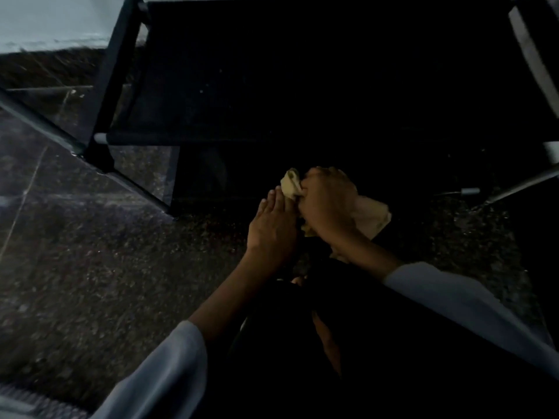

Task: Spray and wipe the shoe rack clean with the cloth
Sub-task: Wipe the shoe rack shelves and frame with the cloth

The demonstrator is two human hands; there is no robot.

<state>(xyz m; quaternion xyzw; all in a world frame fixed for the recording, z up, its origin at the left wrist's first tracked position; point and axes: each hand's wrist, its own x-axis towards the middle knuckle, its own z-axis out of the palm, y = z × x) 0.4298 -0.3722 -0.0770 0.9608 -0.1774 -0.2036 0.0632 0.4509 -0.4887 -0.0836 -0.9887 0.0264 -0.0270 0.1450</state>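
Observation:
The black shoe rack (272, 86) fills the upper half of the dim head view, its dark fabric shelf stretched between black poles with pale joints. Below its front edge, my right hand (328, 204) grips a pale yellow cloth (290, 182), which bunches out left of the fingers and to the right of the hand. My left hand (270, 228) lies beside it with straight fingers that touch the cloth's left end. No spray bottle is in view.
A dark speckled floor (90, 252) spreads left and right of my hands. A black pole (99, 86) of the rack frame stands at upper left, a grey tube (526, 181) slants at right. My dark-clothed legs (348, 343) fill the bottom centre.

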